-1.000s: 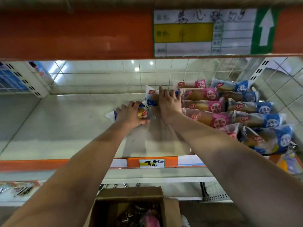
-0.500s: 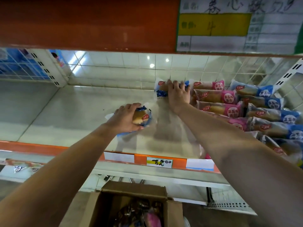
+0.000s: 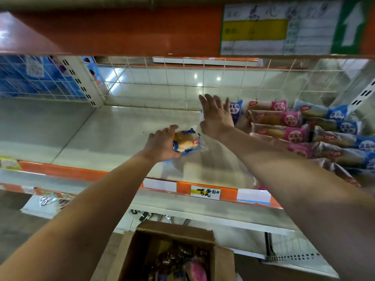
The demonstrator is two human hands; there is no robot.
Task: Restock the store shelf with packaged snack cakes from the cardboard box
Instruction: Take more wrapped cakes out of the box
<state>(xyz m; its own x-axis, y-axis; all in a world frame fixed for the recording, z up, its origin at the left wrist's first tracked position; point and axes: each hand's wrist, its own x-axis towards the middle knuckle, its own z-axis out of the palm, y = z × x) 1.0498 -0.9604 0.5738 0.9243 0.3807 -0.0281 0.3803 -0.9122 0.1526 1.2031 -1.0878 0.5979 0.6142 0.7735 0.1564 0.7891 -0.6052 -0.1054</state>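
My left hand grips a blue-wrapped snack cake just above the pale shelf, near its middle. My right hand reaches to the back of the shelf with straight fingers pressed on another blue-wrapped cake, which stands at the left end of the stocked rows. Pink-wrapped cakes and blue-wrapped cakes lie in rows at the right. The open cardboard box sits below the shelf, with several wrapped cakes inside.
An orange shelf edge with price tags runs along the front. Above hangs an orange upper shelf edge with a large label. A white wire grid backs the shelf. Blue packages sit behind the grid at far left.
My left hand has lifted its blue-wrapped cake and turned it toward the right. My right hand has straightened its fingers and shifted up against the cake at the back.
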